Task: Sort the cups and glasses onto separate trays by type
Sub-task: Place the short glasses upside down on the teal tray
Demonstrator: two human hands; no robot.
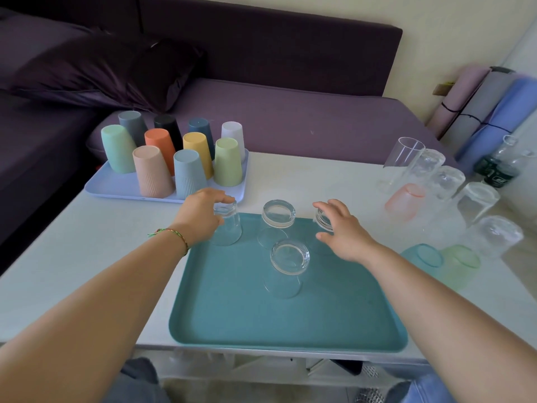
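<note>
A teal tray (261, 321) lies on the white table in front of me. Two clear glasses (278, 214) (289, 257) stand upside down on it. My left hand (200, 213) grips a third upturned clear glass (229, 231) at the tray's far left corner. At the far right corner, my right hand (344, 232) curls its fingers and thumb round another clear glass (323, 221). A lavender tray (116, 186) at the back left holds several upturned coloured plastic cups (151, 170). Several clear and tinted glasses (444, 181) stand on the table to the right.
A purple sofa (290, 120) with a dark cushion runs behind the table. Rolled mats (494, 112) lean on the wall at the right, with bottles (499, 167) below them. The table's near edge is just behind the teal tray.
</note>
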